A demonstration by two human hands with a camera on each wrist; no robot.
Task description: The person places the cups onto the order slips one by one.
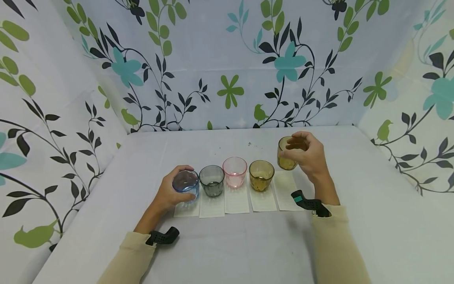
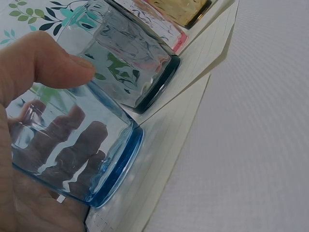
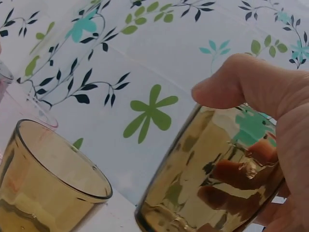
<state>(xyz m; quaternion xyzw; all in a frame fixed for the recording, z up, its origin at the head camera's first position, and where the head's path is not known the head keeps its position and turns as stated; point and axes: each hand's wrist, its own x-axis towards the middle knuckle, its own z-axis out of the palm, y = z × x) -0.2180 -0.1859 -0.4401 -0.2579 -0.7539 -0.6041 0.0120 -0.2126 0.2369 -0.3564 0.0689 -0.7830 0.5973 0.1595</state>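
A blue glass tumbler point(image 1: 185, 185) is gripped at the left end of the row by my left hand point(image 1: 166, 194), its thumb on the near side and fingers around the far side. Right beside it stands a dark grey tumbler point(image 1: 212, 182), followed by a pink one point(image 1: 235, 171) and an amber one point(image 1: 261, 173). My right hand point(image 1: 312, 154) holds a second amber tumbler point(image 1: 285, 161) behind the rightmost paper slip point(image 1: 287, 193). In the right wrist view, thumb and fingers curl round that tumbler point(image 3: 193, 179). Whether its base touches the table cannot be told.
Several pale lined paper slips point(image 1: 237, 201) lie side by side under and in front of the tumblers. A white cloth covers the table point(image 1: 227, 248). Floral cloth point(image 1: 227, 51) hangs behind and at both sides. Each wrist carries a black camera mount point(image 1: 163, 236).
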